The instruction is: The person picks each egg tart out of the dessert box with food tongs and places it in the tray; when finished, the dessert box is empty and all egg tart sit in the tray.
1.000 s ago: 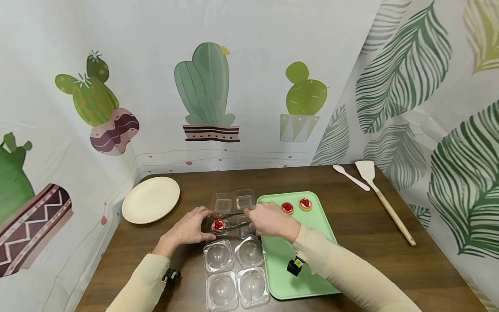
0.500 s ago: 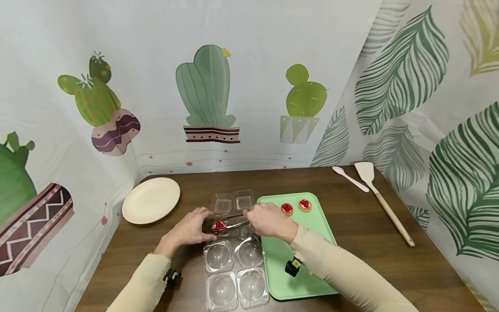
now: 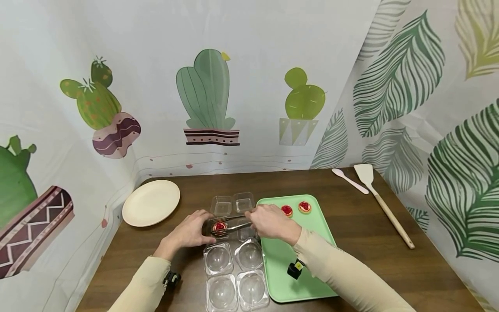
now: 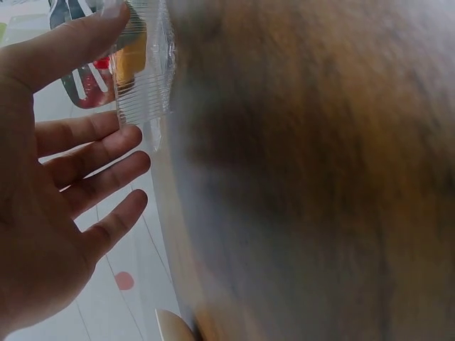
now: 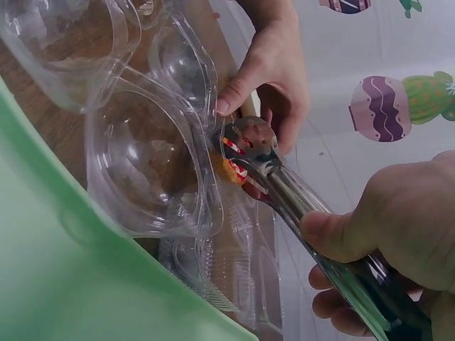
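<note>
My right hand (image 3: 273, 223) grips a pair of metal tongs (image 5: 306, 199). Their spread tips reach into a left compartment of a clear plastic clamshell container (image 3: 223, 205), on either side of a small tart with red topping (image 3: 219, 225). One tong tip partly covers the tart, and whether the tips press on it I cannot tell. At the container's left side is my left hand (image 3: 189, 229), its thumb and index finger holding the compartment wall from two sides. In the left wrist view, the other fingers (image 4: 106, 181) of that hand extend loosely apart.
The container's domed lid (image 3: 221, 292) lies opened toward me. Right of it, a green tray (image 3: 280, 277) bears two more red-topped tarts (image 3: 305, 207). A cream plate (image 3: 151, 203) sits at the back left. A pink spoon (image 3: 351, 181) and a wooden-handled spatula (image 3: 386, 208) lie far right.
The tongs have turned slightly, and their nearer tip now overlaps the tart's lower edge. Both hands stay in nearly the same place. The head view has tilted up a little.
</note>
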Available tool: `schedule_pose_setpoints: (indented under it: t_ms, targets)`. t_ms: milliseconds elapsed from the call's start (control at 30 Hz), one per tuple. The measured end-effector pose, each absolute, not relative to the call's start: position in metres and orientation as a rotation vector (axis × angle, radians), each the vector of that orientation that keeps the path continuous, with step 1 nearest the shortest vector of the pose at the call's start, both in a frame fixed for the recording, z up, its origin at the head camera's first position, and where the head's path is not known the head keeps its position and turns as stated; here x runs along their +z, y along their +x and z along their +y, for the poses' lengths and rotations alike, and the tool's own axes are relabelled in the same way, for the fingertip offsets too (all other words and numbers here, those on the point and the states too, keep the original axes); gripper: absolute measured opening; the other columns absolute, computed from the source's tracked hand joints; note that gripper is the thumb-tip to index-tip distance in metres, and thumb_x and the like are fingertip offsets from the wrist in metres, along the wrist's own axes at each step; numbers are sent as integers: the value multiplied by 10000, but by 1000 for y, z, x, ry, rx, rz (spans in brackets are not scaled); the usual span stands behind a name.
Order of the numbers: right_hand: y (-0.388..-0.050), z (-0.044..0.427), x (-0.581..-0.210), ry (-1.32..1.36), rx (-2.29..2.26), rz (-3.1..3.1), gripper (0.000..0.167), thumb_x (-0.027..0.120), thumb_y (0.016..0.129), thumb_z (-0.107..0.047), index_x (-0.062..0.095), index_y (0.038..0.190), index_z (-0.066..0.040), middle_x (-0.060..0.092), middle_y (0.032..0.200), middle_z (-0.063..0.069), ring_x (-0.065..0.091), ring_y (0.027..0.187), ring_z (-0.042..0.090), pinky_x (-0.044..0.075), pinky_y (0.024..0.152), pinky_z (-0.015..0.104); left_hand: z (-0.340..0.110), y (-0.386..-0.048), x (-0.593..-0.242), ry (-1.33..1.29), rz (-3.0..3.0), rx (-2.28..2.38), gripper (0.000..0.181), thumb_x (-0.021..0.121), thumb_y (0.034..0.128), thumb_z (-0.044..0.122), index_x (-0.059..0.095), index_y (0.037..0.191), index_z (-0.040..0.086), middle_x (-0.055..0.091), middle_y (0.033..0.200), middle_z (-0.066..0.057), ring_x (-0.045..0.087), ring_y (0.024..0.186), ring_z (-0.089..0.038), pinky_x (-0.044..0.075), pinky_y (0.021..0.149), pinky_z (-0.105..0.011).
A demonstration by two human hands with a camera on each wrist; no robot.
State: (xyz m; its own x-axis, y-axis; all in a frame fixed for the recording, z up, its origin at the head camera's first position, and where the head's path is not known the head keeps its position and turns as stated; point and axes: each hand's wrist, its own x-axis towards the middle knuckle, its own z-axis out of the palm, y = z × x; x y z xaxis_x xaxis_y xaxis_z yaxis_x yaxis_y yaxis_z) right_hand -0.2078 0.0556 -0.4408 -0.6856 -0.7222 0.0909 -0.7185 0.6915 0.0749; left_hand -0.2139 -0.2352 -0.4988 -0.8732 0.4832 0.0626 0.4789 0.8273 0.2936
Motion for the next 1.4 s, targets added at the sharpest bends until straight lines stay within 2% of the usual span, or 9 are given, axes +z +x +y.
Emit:
schedule_pose_setpoints:
  t_ms: [333,500,633,733,867,1033,1233,1400]
  targets:
    - [-207,63,-432,1185,37,-2770,264,742,857,-251,679,1092,-149,723,899,-48,681,715,176,443,428,209,-236,-214,-500,786,3002,462,739,836,665,492,625,1223,57,614,1202,-56,564,1168,-283,452,1011,-482]
    - [-206,71,-429,1175,59,-2743,307,749,845,-238,679,1125,-132,699,869,-42,673,680,180,417,402,229,-236,-214,-500,769,2993,467,718,838,669,488,630,1221,79,614,1196,-39,564,1167,-273,445,1021,-476]
    - [-204,80,-427,1163,92,-2725,365,753,840,-240,679,1180,-134,708,909,-26,685,705,203,468,434,280,-235,-213,-500,781,2990,473,711,836,671,485,632,1219,79,616,1189,-37,567,1160,-270,452,1014,-475]
    - [-203,86,-424,1156,109,-2710,277,742,848,-238,677,1101,-144,695,877,-40,681,700,202,476,443,306,-235,-213,-499,790,2992,477,713,834,672,485,633,1218,73,619,1184,-38,571,1156,-274,456,1008,-478]
    - [-202,98,-419,1130,148,-2706,179,731,856,-220,632,991,-156,644,800,-75,649,647,171,428,415,301,-235,-213,-498,793,2993,486,707,834,672,482,637,1212,70,623,1176,-36,574,1151,-275,455,1009,-479]
    - [-197,119,-415,1085,188,-2706,204,739,852,-215,632,1017,-163,635,795,-82,618,633,143,401,413,282,-235,-214,-499,800,2991,491,696,834,672,480,639,1203,75,624,1170,-34,571,1157,-271,454,1012,-477]
    - [-192,147,-417,1054,201,-2673,208,760,835,-208,645,1003,-169,630,765,-100,627,656,125,453,475,282,-235,-215,-500,818,3001,498,692,836,670,482,642,1195,76,626,1161,-31,578,1141,-262,465,995,-478]
    - [-186,165,-423,1016,234,-2663,320,776,818,-200,689,1120,-140,718,909,-28,690,798,183,538,557,347,-236,-214,-501,812,2999,500,690,840,671,474,640,1196,75,628,1158,-30,576,1145,-263,462,997,-479]
